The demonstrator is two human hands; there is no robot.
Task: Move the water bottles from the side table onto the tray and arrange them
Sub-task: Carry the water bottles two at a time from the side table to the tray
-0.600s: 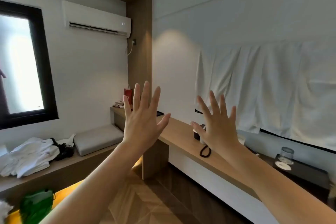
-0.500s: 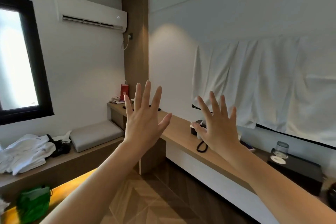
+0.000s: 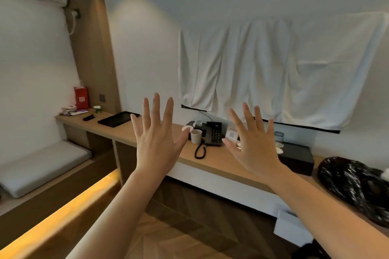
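Observation:
My left hand (image 3: pixel 156 139) and my right hand (image 3: pixel 252 145) are both raised in front of me, palms forward, fingers spread, holding nothing. Behind them runs a long wooden wall desk (image 3: pixel 212 157). A flat black tray (image 3: pixel 117 119) lies on the desk toward its left end, with nothing on it. I see no water bottles in this view.
On the desk stand a black telephone (image 3: pixel 213 133), a white cup (image 3: pixel 196 136), a black box (image 3: pixel 294 156) with a glass (image 3: pixel 279 136) on it, and a crumpled black bag (image 3: pixel 355 183). A red bag (image 3: pixel 81 100) stands at the far left. A white sheet (image 3: pixel 273 69) hangs on the wall.
The view has swung right and down: the window and the clothes on the bench have left the frame, and the tray, telephone and black bag have come into view. Both hands stay raised and spread.

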